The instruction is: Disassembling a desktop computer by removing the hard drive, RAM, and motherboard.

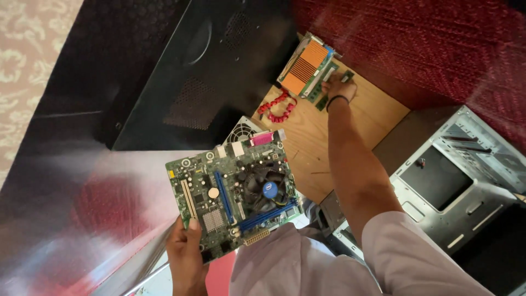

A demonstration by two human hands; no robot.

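Observation:
My left hand (185, 248) grips the near corner of a green motherboard (219, 197) and holds it up flat; the board carries a black fan cooler (267, 189) and blue slots. My right hand (338, 86) is stretched far forward over a wooden board (312, 137), fingers closed on a green memory stick (334, 87). Beside that hand lies a card with an orange heatsink (304, 67). A black band circles my right wrist.
A coiled red cable (276, 107) lies on the wooden board. An open metal computer case (455, 181) stands at the right. A black side panel (208, 66) leans at the upper left, a power supply fan (243, 130) just behind the motherboard. Red carpet surrounds.

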